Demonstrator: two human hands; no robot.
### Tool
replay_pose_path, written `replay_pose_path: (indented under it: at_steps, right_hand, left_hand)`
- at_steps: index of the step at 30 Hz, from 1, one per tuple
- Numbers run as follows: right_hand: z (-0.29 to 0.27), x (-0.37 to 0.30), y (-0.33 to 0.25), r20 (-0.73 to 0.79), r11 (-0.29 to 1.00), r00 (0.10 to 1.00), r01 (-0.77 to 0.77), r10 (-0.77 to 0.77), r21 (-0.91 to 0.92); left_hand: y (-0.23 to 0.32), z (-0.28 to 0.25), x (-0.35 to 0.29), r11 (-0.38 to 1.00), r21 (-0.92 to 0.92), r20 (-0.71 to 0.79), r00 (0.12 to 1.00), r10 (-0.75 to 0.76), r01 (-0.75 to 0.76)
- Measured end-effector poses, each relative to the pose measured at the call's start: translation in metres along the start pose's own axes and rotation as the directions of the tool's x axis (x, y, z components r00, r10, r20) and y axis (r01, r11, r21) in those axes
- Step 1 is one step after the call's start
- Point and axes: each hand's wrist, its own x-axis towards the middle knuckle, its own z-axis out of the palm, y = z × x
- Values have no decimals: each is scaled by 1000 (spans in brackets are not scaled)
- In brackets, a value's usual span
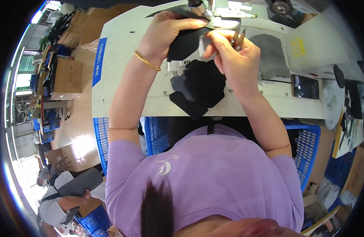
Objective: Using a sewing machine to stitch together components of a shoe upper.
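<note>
My left hand [166, 33] is at the sewing machine's needle area [206, 14], its thumb stretched along a black fabric piece [186, 45] and its other fingers curled at the piece's far side. My right hand [239, 57] is closed, with small metal snips [238, 40] tucked between the fingers, two prongs pointing up. Its thumb and forefinger come together beside the right edge of the black piece, close to the needle; what they pinch is too small to make out. Below both hands, several loose black cut pieces [203, 85] lie overlapping on the white machine table [128, 91].
A grey fabric stack [270, 55] and a dark phone [305, 86] lie at the right of the table. Blue plastic baskets [308, 154] stand under its front edge. Cardboard boxes [67, 77] are at the left; another person [63, 193] handles dark material at the lower left.
</note>
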Motion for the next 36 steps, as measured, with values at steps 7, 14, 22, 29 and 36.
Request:
replay_pose_path:
  at_steps: [7, 14, 22, 29, 36]
  right_hand:
    - [-10, 0, 0, 45, 998, 997, -62, 62, 0]
    - [-11, 0, 5, 75, 998, 996, -55, 56, -15]
    - [-17, -10, 5, 181, 989, 978, -87, 107, -117]
    - [-29, -28, 8, 198, 982, 979, -20, 58, -189]
    - [-49, -32, -2, 337, 895, 890, -150, 307, -420]
  left_hand:
    - [-1, 8, 9, 1000, -27, -42, 999, 6, -7]
    - [0, 2, 16, 999, -38, -126, 992, -12, 7]
    - [3, 3, 15, 1000, 3, -122, 993, 0, 0]
    - [2, 3, 14, 993, -119, -78, 997, -13, 4]
    - [-5, 0, 15, 995, -85, -93, 995, 44, -52]
